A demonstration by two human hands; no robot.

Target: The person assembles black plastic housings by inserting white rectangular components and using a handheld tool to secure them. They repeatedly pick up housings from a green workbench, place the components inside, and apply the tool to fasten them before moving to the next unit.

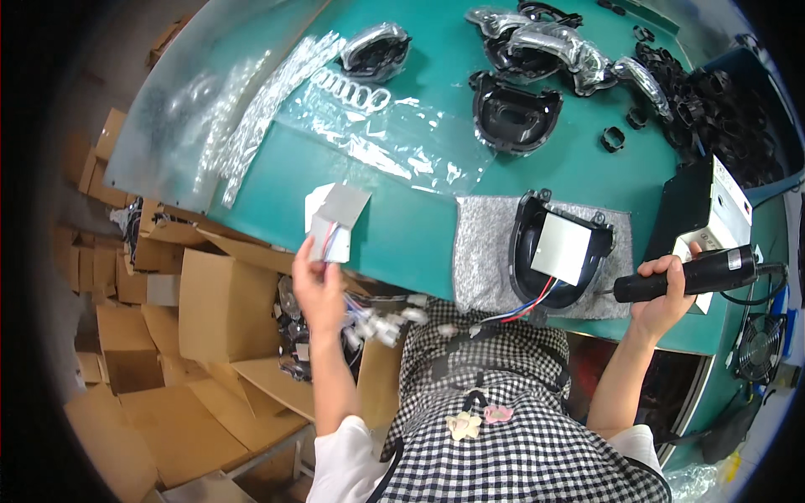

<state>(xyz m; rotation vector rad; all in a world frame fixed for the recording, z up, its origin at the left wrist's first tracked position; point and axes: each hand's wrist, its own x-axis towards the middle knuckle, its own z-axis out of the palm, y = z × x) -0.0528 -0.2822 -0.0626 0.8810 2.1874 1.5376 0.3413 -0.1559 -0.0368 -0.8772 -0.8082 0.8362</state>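
My left hand (320, 289) is closed at the lower edge of a pale flat panel (342, 208) with coloured wires, over the table's front edge. White connectors (386, 325) on wires dangle beside that hand. My right hand (662, 289) grips a black electric screwdriver (696, 275), held nearly level with its bit pointing left, close to a black housing (521, 243). The housing lies on a grey cloth mat (480, 251). Inside it sits a white square panel (562, 249), whose red, blue and black wires (537, 303) run out over the table edge.
Another black housing (516, 117), wrapped parts (545, 42) and clear plastic bags (394, 142) lie farther back. A black and white box (708, 210) stands at right, by a blue bin (780, 101) of black rings. Open cardboard boxes (205, 310) crowd the left; a small fan (759, 344) is at right.
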